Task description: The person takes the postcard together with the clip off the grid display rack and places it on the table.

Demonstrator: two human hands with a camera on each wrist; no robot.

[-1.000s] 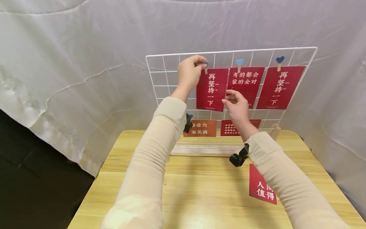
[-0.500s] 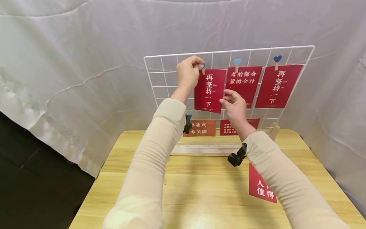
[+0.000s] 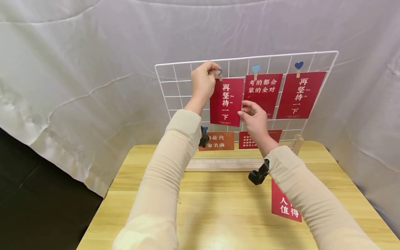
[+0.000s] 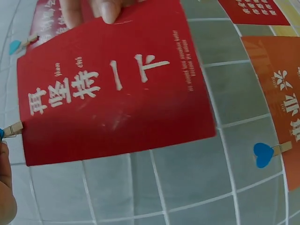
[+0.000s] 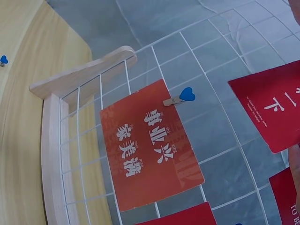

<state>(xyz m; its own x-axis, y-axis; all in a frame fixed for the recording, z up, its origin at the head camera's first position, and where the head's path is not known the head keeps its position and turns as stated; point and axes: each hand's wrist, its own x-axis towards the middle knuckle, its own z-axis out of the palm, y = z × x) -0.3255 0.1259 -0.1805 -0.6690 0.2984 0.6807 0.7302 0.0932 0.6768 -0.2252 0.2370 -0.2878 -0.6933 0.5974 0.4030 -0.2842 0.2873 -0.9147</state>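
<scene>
Head view: a red card (image 3: 225, 102) is held in front of the upper left part of the white wire grid (image 3: 337, 52), which is stood on the far side of the wooden table (image 3: 218, 201). By the left hand (image 3: 203, 81) a small wooden clip (image 4: 14, 129) at the card's top edge is pinched between thumb and fingers; by the right hand (image 3: 254, 119) the card's right edge is pinched, the fingers drawn narrow. The card's edge seems to be caught in the clip, but whether a wire is caught with it cannot be told (the fingers are in the way). To the right, a middle card (image 3: 263, 99) and a right card (image 3: 301, 95) are hung in the upper row, each topped by a heart-tipped clip; in the lower row an orange card (image 5: 152, 145) is clipped up, and a lower red card (image 3: 247, 142) is partly hidden by the right arm. The work may thus be judged well advanced: four cards are seen in place and a fifth is being fixed. A loose card (image 3: 285, 205) is left on the near right of the table, partly covered by the right sleeve (image 3: 312, 187), and may be judged unhung.
</scene>
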